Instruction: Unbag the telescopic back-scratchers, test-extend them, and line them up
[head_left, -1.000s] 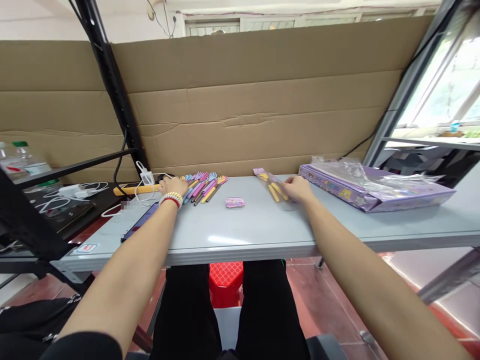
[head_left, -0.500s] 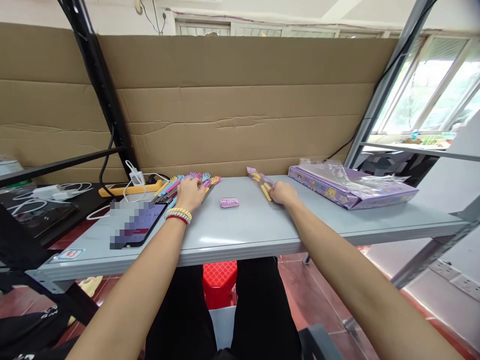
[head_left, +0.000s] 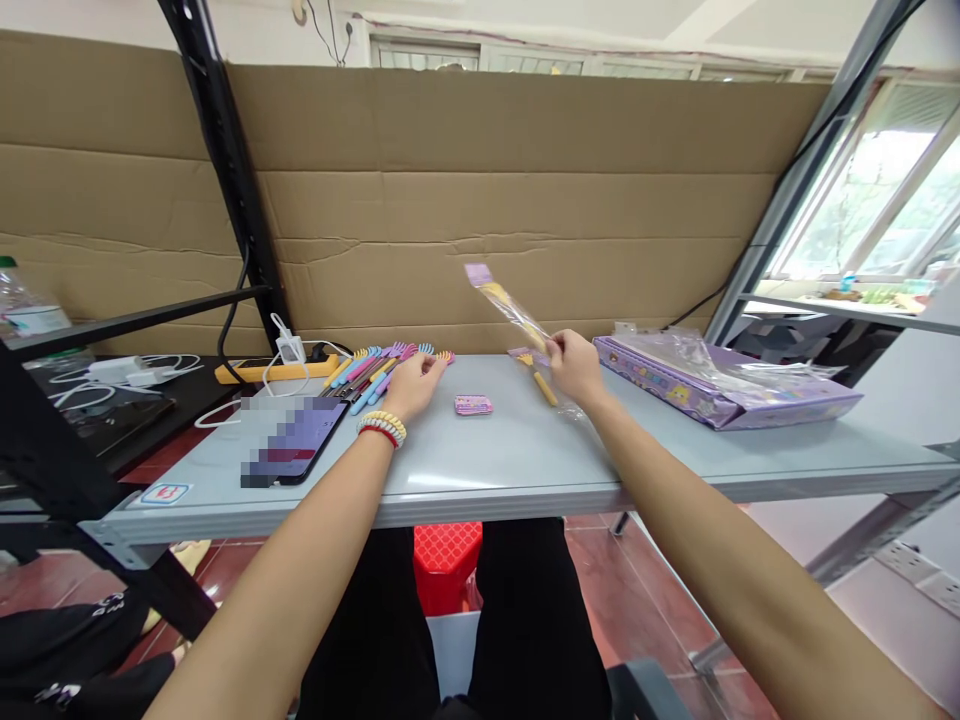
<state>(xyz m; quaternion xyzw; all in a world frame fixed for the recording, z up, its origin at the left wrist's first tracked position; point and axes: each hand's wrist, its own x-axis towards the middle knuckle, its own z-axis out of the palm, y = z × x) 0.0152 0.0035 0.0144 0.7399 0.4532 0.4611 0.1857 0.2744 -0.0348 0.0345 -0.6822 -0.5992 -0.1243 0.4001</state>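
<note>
My right hand (head_left: 576, 366) is closed on a clear plastic bag (head_left: 517, 310) with a purple top, raised above the table. A yellow back scratcher shows inside it. Below that lies another bagged yellow back scratcher (head_left: 545, 386), beside the hand. At the left, a fan of colourful back scratchers (head_left: 367, 372) with hand-shaped ends lies on the table. My left hand (head_left: 414, 386) rests at the fan's right side, fingers pinched round a back scratcher with a pinkish-orange end (head_left: 445, 357); the grip itself is partly hidden. Between my hands lies a small purple packet stack (head_left: 473, 405).
A purple printed box (head_left: 720, 385) holding clear plastic bags stands at the right. A phone (head_left: 304, 440) lies front left, near a white charger (head_left: 291, 348) with cables and a yellow power strip (head_left: 322, 369). Cardboard (head_left: 525, 200) walls the back; metal posts flank the table.
My right hand has lifted a bag from the table, its purple end now up and to the left; another bag stays below. My left hand has stayed at the fan. The view shifted slightly.
</note>
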